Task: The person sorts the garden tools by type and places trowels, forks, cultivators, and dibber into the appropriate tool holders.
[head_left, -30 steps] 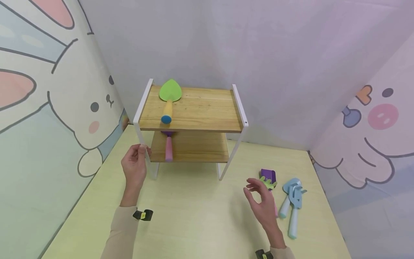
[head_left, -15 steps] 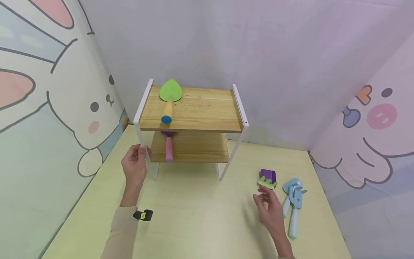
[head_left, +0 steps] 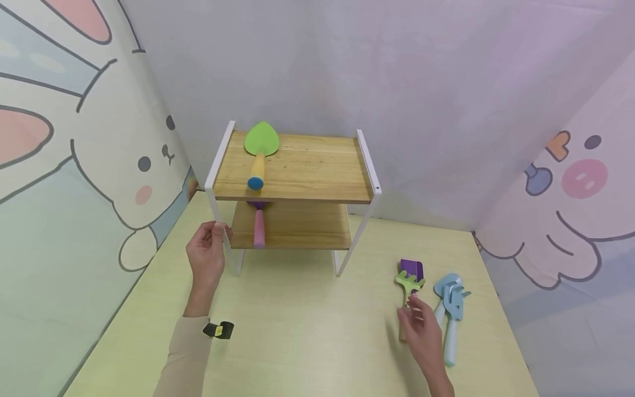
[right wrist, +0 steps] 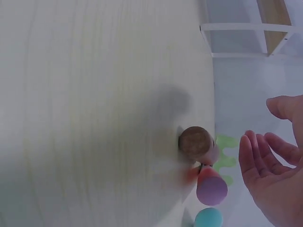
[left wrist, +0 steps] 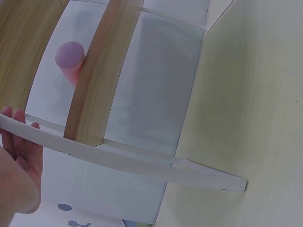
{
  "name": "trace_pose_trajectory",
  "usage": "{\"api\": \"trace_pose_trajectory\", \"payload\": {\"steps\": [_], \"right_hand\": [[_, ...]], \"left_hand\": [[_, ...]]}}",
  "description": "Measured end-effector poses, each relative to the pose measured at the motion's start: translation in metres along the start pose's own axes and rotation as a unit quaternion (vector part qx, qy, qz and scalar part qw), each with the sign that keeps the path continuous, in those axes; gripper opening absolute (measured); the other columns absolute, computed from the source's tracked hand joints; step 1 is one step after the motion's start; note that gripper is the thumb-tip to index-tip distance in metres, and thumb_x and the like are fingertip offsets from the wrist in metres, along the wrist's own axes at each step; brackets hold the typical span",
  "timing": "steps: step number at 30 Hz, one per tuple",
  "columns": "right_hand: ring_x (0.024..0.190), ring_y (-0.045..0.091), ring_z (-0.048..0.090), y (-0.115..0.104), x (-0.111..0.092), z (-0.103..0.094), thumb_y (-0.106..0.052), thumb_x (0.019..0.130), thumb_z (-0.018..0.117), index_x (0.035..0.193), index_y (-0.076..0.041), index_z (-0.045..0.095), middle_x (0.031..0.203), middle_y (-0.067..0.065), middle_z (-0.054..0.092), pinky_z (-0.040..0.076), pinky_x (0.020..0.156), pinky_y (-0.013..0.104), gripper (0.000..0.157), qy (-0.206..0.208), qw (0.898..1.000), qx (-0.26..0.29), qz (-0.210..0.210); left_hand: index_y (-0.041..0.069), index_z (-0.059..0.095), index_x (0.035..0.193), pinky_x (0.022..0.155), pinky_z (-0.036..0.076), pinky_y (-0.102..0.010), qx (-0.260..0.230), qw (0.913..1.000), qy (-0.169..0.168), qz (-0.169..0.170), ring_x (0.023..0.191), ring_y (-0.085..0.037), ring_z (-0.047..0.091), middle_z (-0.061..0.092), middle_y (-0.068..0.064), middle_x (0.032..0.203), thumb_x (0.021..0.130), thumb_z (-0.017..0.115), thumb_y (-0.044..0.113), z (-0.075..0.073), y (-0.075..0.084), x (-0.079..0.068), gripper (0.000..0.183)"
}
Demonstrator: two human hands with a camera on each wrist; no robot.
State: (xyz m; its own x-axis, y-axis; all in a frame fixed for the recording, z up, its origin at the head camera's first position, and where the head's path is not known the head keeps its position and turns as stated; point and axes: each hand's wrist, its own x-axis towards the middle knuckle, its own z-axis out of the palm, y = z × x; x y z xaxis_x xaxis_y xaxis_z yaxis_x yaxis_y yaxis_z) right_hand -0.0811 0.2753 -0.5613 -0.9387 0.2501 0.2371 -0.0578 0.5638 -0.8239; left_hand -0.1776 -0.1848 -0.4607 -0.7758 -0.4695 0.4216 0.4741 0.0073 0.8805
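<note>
My left hand (head_left: 207,251) holds the white left leg (left wrist: 113,158) of a two-tier wooden shelf (head_left: 317,171), thumb in front and fingertips behind it. On the right, my right hand (head_left: 424,331) hovers with loosely bent fingers over the handles of two toy garden tools. One is a green rake (head_left: 409,282), its brown handle end (right wrist: 194,143) showing in the right wrist view. It overlaps a purple shovel (head_left: 413,267), whose pink handle has a purple end (right wrist: 212,190). Nothing lies between the right thumb and fingers.
A green trowel (head_left: 262,140) with a yellow handle lies on the upper tier. Below it, a pink-handled purple tool (head_left: 259,229) juts over the lower tier's front edge. Light-blue garden tools (head_left: 452,309) lie at the right. Printed cloth walls enclose the table (head_left: 297,331).
My right hand has moved right and toward me, from left of the rake to over its handle; the rake head shows fully again. My left hand stays on the shelf leg.
</note>
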Motion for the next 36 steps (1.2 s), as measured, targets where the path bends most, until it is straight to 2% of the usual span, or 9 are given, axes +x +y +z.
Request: {"api": "trace_pose_trajectory", "payload": {"steps": [4, 6, 9, 13, 16, 19, 25, 31, 36], "right_hand": [[0.096, 0.024, 0.066, 0.004, -0.002, -0.002, -0.004, 0.093, 0.075, 0.128, 0.008, 0.060, 0.116, 0.021, 0.067, 0.048, 0.079, 0.005, 0.039, 0.011, 0.999, -0.031, 0.001], [0.093, 0.022, 0.066, 0.007, -0.003, -0.003, -0.006, 0.094, 0.075, 0.127, 0.009, 0.060, 0.114, 0.021, 0.067, 0.047, 0.077, 0.005, 0.039, 0.010, 0.999, -0.046, 0.008], [0.089, 0.022, 0.066, 0.012, -0.004, -0.003, -0.002, 0.092, 0.076, 0.125, 0.009, 0.061, 0.112, 0.021, 0.067, 0.047, 0.076, 0.005, 0.038, 0.013, 0.998, -0.062, -0.006], [0.088, 0.029, 0.068, 0.012, -0.002, -0.005, 0.002, 0.089, 0.077, 0.123, 0.010, 0.062, 0.109, 0.022, 0.067, 0.054, 0.077, 0.018, 0.038, 0.006, 0.995, -0.095, -0.026], [0.089, 0.031, 0.069, 0.009, 0.000, -0.006, -0.004, 0.092, 0.075, 0.125, 0.010, 0.062, 0.107, 0.022, 0.068, 0.059, 0.078, 0.034, 0.038, -0.018, 0.991, -0.129, -0.009], [0.088, 0.030, 0.068, 0.007, 0.001, -0.006, -0.010, 0.094, 0.074, 0.126, 0.011, 0.062, 0.103, 0.021, 0.067, 0.059, 0.077, 0.044, 0.040, -0.044, 0.985, -0.164, 0.002], [0.088, 0.028, 0.065, 0.007, 0.001, -0.006, -0.007, 0.091, 0.076, 0.128, 0.011, 0.060, 0.102, 0.020, 0.068, 0.057, 0.077, 0.044, 0.045, -0.090, 0.978, -0.189, 0.016], [0.095, 0.031, 0.068, 0.010, 0.005, -0.006, -0.007, 0.090, 0.076, 0.133, 0.013, 0.055, 0.109, 0.022, 0.070, 0.059, 0.080, 0.043, 0.052, -0.128, 0.974, -0.181, 0.039], [0.103, 0.035, 0.069, 0.011, 0.010, -0.009, -0.012, 0.093, 0.072, 0.137, 0.013, 0.052, 0.119, 0.026, 0.069, 0.058, 0.086, 0.046, 0.054, -0.155, 0.971, -0.170, 0.070]], "left_hand": [[-0.021, 0.058, 0.097, 0.072, 0.054, -0.022, -0.003, 1.0000, 0.003, 0.000, 0.074, -0.009, 0.067, 0.070, 0.003, 0.079, 0.104, 0.058, 0.003, 0.000, 0.001, 0.000, 0.026], [-0.021, 0.057, 0.097, 0.072, 0.054, -0.022, -0.007, 1.0000, 0.003, -0.002, 0.074, -0.009, 0.067, 0.070, 0.002, 0.079, 0.104, 0.058, 0.003, 0.000, 0.001, -0.001, 0.026], [-0.022, 0.057, 0.097, 0.072, 0.054, -0.021, -0.012, 0.9999, 0.004, -0.003, 0.074, -0.008, 0.067, 0.071, 0.002, 0.079, 0.104, 0.058, 0.002, -0.001, -0.001, -0.001, 0.025], [-0.022, 0.057, 0.097, 0.073, 0.053, -0.021, -0.017, 0.9998, 0.001, 0.004, 0.074, -0.008, 0.067, 0.071, 0.002, 0.079, 0.104, 0.058, 0.001, -0.002, -0.002, -0.001, 0.025], [-0.023, 0.057, 0.097, 0.074, 0.054, -0.021, -0.017, 0.9998, -0.001, 0.008, 0.075, -0.008, 0.067, 0.071, 0.002, 0.080, 0.104, 0.058, 0.002, -0.002, -0.002, -0.001, 0.026], [-0.022, 0.057, 0.097, 0.074, 0.054, -0.021, -0.014, 0.9999, -0.001, 0.006, 0.075, -0.008, 0.068, 0.071, 0.002, 0.080, 0.104, 0.058, 0.003, -0.002, -0.002, -0.001, 0.026], [-0.022, 0.057, 0.097, 0.073, 0.054, -0.021, -0.015, 0.9999, 0.001, -0.003, 0.074, -0.008, 0.067, 0.071, 0.003, 0.080, 0.104, 0.058, 0.005, 0.000, -0.002, -0.001, 0.028], [-0.021, 0.057, 0.097, 0.073, 0.054, -0.020, -0.005, 1.0000, 0.002, -0.004, 0.074, -0.007, 0.068, 0.071, 0.005, 0.079, 0.104, 0.059, 0.006, 0.000, -0.003, -0.001, 0.029], [-0.022, 0.057, 0.097, 0.074, 0.054, -0.019, -0.004, 1.0000, -0.001, 0.000, 0.075, -0.007, 0.068, 0.071, 0.005, 0.080, 0.105, 0.058, 0.005, -0.001, -0.003, -0.001, 0.028]]}}
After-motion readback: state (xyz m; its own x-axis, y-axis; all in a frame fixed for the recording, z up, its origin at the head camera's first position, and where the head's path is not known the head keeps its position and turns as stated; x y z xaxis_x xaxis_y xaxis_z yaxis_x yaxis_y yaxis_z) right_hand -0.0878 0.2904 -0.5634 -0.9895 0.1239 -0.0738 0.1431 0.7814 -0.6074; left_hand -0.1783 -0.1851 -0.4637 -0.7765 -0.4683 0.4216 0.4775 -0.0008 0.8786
